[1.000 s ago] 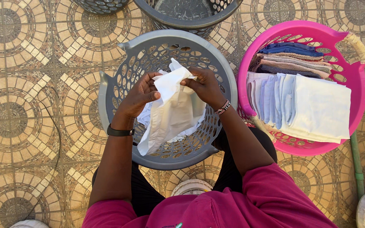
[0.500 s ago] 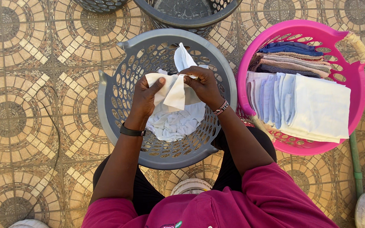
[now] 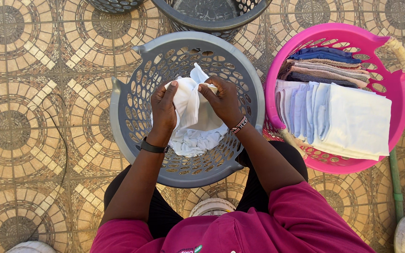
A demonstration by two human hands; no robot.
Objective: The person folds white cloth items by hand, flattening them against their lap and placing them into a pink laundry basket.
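Observation:
A white cloth (image 3: 194, 112) hangs bunched over a grey perforated laundry basket (image 3: 127, 126) in front of me. My left hand (image 3: 163, 108) grips the cloth's left upper edge; a black band sits on that wrist. My right hand (image 3: 221, 99) pinches the cloth's top right part, with a beaded bracelet at the wrist. The cloth's lower end rests crumpled on the basket's bottom.
A pink basket (image 3: 401, 84) at the right holds folded white, blue, beige and grey cloths (image 3: 348, 117). Two dark baskets (image 3: 212, 14) stand at the top edge. The floor is patterned tile (image 3: 19, 131) with a thin black cable (image 3: 62, 154) at the left.
Both hands have drawn closer together and lowered slightly, gathering the white cloth, which was held spread wider a second ago. The baskets have not moved.

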